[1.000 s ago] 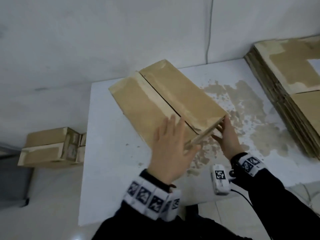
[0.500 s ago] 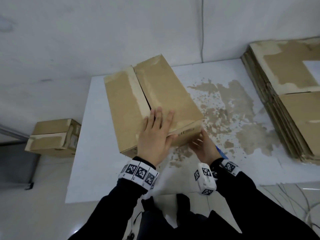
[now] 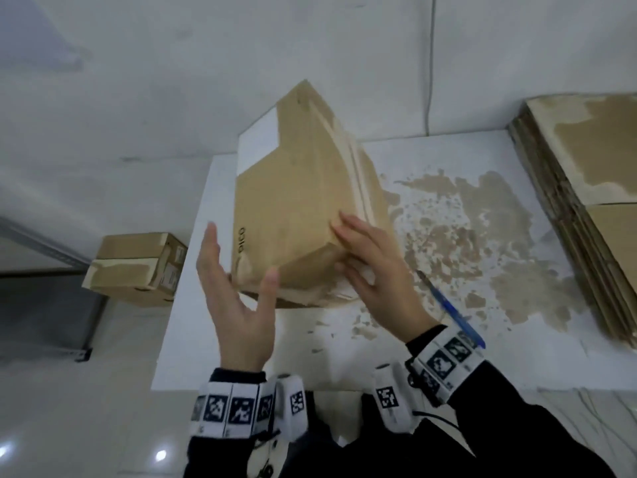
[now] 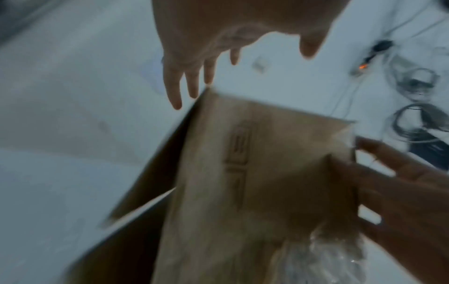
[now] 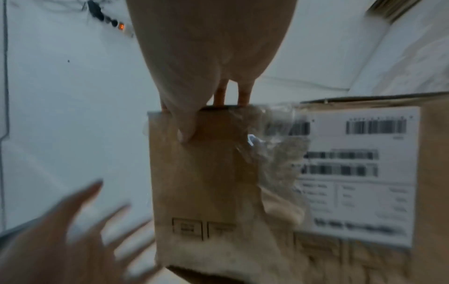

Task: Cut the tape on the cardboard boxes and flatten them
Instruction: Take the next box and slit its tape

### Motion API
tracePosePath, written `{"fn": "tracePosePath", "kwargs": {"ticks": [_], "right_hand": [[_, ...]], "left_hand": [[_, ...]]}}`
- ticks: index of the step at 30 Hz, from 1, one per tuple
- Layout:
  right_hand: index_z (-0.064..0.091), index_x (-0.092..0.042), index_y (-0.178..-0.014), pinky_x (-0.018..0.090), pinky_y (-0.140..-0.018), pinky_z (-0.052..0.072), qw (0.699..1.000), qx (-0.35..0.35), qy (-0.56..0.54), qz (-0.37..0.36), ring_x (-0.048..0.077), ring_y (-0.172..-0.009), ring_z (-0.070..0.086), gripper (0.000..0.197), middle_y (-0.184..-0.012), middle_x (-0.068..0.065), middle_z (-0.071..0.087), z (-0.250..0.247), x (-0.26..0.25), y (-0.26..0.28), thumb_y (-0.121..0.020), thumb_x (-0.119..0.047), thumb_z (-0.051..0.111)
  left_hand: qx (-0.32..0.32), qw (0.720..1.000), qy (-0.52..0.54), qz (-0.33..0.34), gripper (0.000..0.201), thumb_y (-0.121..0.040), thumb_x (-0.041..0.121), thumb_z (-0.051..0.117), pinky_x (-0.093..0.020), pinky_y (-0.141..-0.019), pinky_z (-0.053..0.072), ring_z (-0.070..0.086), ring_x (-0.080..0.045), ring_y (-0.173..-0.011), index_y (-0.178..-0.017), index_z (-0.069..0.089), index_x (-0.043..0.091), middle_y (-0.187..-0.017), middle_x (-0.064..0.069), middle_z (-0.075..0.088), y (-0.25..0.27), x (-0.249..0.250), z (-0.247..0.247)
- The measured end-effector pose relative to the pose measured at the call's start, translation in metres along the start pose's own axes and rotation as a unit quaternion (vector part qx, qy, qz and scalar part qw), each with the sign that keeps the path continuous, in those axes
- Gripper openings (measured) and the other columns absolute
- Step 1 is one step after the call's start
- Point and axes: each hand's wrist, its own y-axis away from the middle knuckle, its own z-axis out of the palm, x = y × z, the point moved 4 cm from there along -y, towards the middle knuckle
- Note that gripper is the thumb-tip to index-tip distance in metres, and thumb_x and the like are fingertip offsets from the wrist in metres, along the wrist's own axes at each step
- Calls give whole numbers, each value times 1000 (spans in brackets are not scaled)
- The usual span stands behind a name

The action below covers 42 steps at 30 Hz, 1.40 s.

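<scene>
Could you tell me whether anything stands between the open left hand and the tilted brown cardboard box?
Nothing visible does. The left hand hovers open beside the tilted brown cardboard box, only air between them, while the right hand grips its near corner.

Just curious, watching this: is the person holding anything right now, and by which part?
The right hand grips the cardboard box at its near corner. The left hand is open beside it, holding nothing.

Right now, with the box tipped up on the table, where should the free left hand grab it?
Left hand: flat on the cardboard box's broad printed left face, coming from its left. Right hand already grips the opposite near corner; the box stands tilted, so opposed palms steady it.
</scene>
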Motion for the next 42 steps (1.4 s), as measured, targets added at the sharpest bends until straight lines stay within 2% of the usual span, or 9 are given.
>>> {"fn": "tracePosePath", "kwargs": {"ticks": [5, 8, 14, 18, 22, 28, 34, 37, 42], "right_hand": [[43, -11, -140, 31, -115, 26, 995, -91, 26, -45, 18, -138, 32, 47, -148, 6, 38, 21, -2, 8, -95, -20, 53], [50, -15, -131, 33, -103, 38, 988, 14, 71, 137, 20, -123, 46, 36, -132, 4, 50, -22, 54, 34, -97, -26, 50], [50, 2, -115, 43, -84, 42, 802, -97, 334, 485, 38, -109, 46, 42, -117, 23, 50, -64, 166, 134, -89, -30, 62], [44, -3, -97, 36, -57, 42, 850, -34, 212, 481, 31, -73, 53, 13, -96, 23, 58, -54, 154, 123, -93, -12, 53], [41, -11, -101, 28, -49, 38, 906, 52, 75, 414, 26, -59, 51, 8, -84, 13, 61, -58, 102, 58, -97, -11, 47], [43, -14, -123, 29, -50, 30, 967, -81, 53, 234, 20, -56, 45, 23, -71, 10, 54, 8, 9, -80, -100, -18, 39], [38, -11, -138, 34, -73, 40, 937, -221, 169, 212, 37, -97, 56, 41, -111, 24, 60, 116, 10, -165, -97, -7, 33], [38, -8, -135, 38, -77, 43, 919, -240, 216, 225, 39, -97, 57, 38, -111, 25, 59, 138, 18, -179, -97, -8, 33], [40, -11, -132, 41, -79, 47, 918, -209, 242, 233, 38, -93, 58, 35, -105, 22, 62, 154, 24, -184, -98, -16, 37]], "left_hand": [[-98, 978, -160, -86, 85, -70, 81, 43, -45, -111, 32, 33, -19, -137, -146, 19, 50, -153, -1, 27, -27, -3, 15], [-31, 990, -66, -124, 68, -86, 54, 53, -33, -104, 38, 43, -11, -122, -148, 31, 34, -143, 3, 44, -24, -20, 6], [36, 973, 60, -219, 52, -91, 42, 49, -32, -101, 40, 50, -16, -122, -141, 43, 29, -135, 5, 52, -2, -77, -19], [-1, 946, 116, -301, 47, -98, 31, 44, -51, -105, 40, 47, -26, -127, -144, 37, 22, -140, -5, 49, 16, -116, -11], [-53, 964, 58, -256, 57, -98, 31, 49, -43, -112, 33, 38, -17, -135, -149, 25, 24, -149, 2, 37, 21, -110, -14], [-183, 959, -216, 34, 71, -89, 51, 47, -37, -113, 21, 28, -24, -140, -146, 32, 11, -151, -9, 34, -61, -76, -26], [-263, 901, -328, 103, 82, -85, 63, 25, -38, -114, 19, 26, -30, -142, -147, 32, 8, -153, -15, 29, -113, -106, -7], [-258, 906, -320, 97, 80, -86, 61, 18, -29, -116, -2, 4, -19, -148, -152, 19, 17, -160, -6, 13, -106, -120, -5], [-231, 921, -296, 106, 75, -87, 57, 26, -30, -117, 0, 11, -22, -148, -149, 30, 15, -158, -9, 21, -106, -122, -4]]}}
